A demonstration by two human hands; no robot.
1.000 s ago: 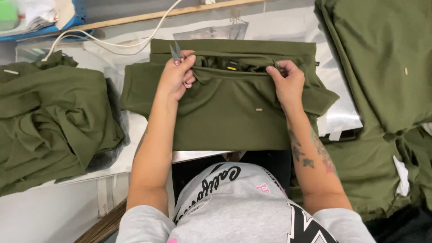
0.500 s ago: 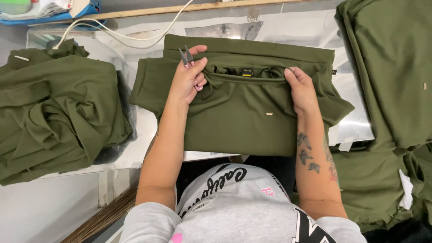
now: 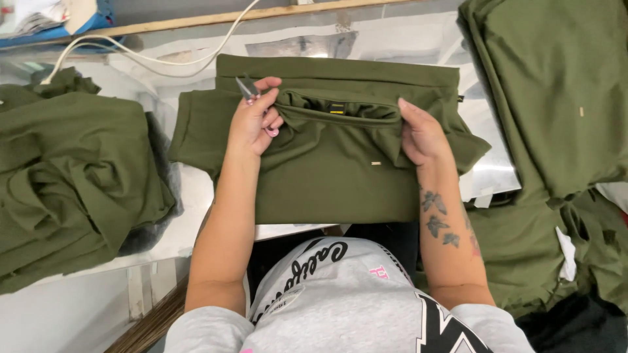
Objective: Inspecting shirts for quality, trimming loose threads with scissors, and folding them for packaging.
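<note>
Along the left edge of the counter (image 3: 163, 242) we are seeing a rumpled heap of olive garments (image 3: 72, 183) lying well apart from the work. Next, our left hand (image 3: 254, 123) is pressing on the neck end of the folded olive shirt (image 3: 333, 170), its fingers curled together around a small pair of snips (image 3: 247, 88) (the blades are poking up past the knuckles) rather than gripping cloth. The shirt is lying flat at the counter's middle, its lower fold reaching the near edge. We are judging it light, soft and limp, apt to sag and slide on the glossy top, so it is best taken at the collar (image 3: 340, 111) corners or along a folded edge. Our right hand (image 3: 422, 134) is pinching the collar's right end, fingers closed on the fabric. Along the right edge, a stack of olive cloth (image 3: 556, 98) is hanging over.
</note>
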